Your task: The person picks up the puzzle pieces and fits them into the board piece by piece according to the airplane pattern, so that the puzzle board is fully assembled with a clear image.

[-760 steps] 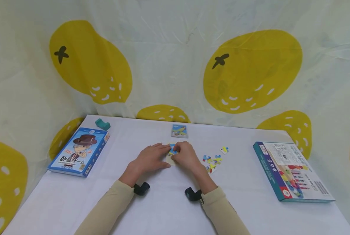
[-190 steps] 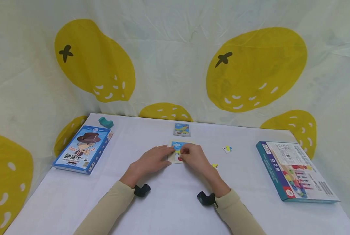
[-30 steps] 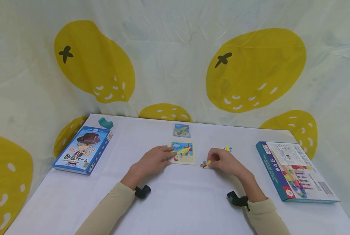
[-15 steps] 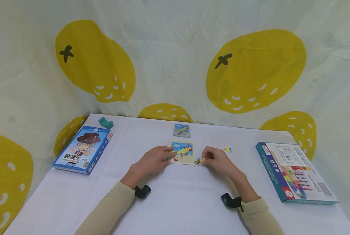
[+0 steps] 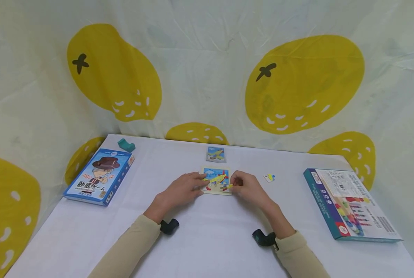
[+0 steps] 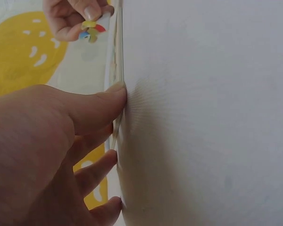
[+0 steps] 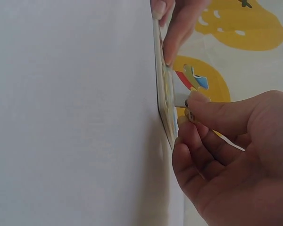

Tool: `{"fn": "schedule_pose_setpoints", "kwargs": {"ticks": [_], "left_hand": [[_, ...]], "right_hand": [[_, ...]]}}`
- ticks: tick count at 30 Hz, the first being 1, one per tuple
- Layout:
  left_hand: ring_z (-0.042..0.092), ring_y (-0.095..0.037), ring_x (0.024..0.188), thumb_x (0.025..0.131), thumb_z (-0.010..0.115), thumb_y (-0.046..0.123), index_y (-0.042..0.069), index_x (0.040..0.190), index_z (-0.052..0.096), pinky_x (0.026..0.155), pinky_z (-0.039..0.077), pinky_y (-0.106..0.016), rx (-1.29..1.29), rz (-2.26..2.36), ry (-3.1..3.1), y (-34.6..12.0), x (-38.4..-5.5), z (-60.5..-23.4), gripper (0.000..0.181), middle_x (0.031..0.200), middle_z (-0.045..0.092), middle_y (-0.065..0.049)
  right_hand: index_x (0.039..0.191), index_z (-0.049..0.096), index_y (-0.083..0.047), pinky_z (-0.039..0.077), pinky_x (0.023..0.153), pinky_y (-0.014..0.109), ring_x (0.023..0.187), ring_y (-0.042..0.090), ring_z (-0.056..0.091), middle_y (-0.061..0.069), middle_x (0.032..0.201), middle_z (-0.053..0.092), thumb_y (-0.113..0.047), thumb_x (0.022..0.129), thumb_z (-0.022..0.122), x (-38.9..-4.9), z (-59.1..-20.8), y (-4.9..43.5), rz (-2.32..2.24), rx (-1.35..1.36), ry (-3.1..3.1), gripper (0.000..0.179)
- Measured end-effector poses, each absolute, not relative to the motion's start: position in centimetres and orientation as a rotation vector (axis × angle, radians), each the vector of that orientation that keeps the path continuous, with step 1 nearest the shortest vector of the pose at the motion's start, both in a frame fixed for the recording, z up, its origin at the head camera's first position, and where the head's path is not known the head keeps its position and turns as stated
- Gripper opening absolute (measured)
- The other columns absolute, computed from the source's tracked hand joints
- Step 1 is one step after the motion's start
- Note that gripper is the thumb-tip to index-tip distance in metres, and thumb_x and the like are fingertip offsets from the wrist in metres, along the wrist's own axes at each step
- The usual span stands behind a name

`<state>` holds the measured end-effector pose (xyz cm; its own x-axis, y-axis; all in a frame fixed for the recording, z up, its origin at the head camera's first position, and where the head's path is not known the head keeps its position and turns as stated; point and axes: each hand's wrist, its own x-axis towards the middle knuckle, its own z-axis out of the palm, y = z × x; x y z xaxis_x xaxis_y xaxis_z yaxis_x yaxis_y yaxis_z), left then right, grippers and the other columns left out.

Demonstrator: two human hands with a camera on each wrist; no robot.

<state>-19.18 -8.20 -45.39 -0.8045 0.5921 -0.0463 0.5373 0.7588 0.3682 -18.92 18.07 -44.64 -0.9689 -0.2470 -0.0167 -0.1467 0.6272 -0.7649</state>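
Note:
A small square jigsaw board (image 5: 215,192) with a pale frame lies on the white table, its fitted pieces showing blue sky and a yellow plane with a red tail. My left hand (image 5: 180,189) rests at its left side, fingers reaching onto the picture and thumb (image 6: 104,106) pressed to the near edge. Between thumb and fingers, my right hand (image 5: 250,187) pinches a jigsaw piece (image 7: 185,81) with red, yellow and blue print. That piece is tilted, close over the board's lower right part. One loose jigsaw piece (image 5: 269,177) lies right of the right hand.
Behind the board is a small picture tile (image 5: 216,154) with a similar plane. At left stand a blue game box (image 5: 99,175) and a teal curved block (image 5: 126,145). A flat boxed set (image 5: 349,204) lies at right. A lemon-patterned curtain (image 5: 203,77) backs the table.
My right hand has carried the piece left, from beside the board to over it. The left hand stays put. Across the older frames, the loose pile shrank and the board's picture filled.

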Motion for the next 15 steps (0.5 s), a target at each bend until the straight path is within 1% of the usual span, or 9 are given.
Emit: {"fn": "schedule_pose_setpoints", "kwargs": {"ticks": [4,11,15], "left_hand": [[0.035,-0.023,0.149,0.099,0.062,0.030,0.025,0.144,0.054,0.120,0.033,-0.046,0.893,0.503,2.789,-8.1,-19.3,-45.4,0.047,0.156,0.044,0.003],[0.037,-0.026,0.148,0.097,0.064,0.029,0.023,0.142,0.056,0.119,0.034,-0.050,0.898,0.518,2.795,-8.0,-19.1,-45.1,0.046,0.155,0.047,0.000],[0.037,-0.025,0.148,0.097,0.064,0.028,0.023,0.142,0.057,0.119,0.034,-0.049,0.887,0.529,2.798,-8.0,-19.0,-44.9,0.046,0.155,0.047,0.001]], "right_hand": [[0.088,0.063,-0.010,0.045,0.069,0.024,0.078,0.017,0.054,0.003,0.081,0.060,-0.003,0.083,0.076,-19.0,-44.9,17.6,-1.250,-0.288,2.748,0.015],[0.090,0.066,-0.010,0.046,0.068,0.024,0.078,0.017,0.055,0.004,0.082,0.061,-0.004,0.085,0.075,-19.1,-45.1,16.5,-1.271,-0.253,2.749,0.012],[0.091,0.067,-0.010,0.046,0.069,0.024,0.078,0.017,0.055,0.003,0.082,0.062,-0.005,0.086,0.074,-19.1,-45.1,15.8,-1.262,-0.214,2.782,0.010]]}}
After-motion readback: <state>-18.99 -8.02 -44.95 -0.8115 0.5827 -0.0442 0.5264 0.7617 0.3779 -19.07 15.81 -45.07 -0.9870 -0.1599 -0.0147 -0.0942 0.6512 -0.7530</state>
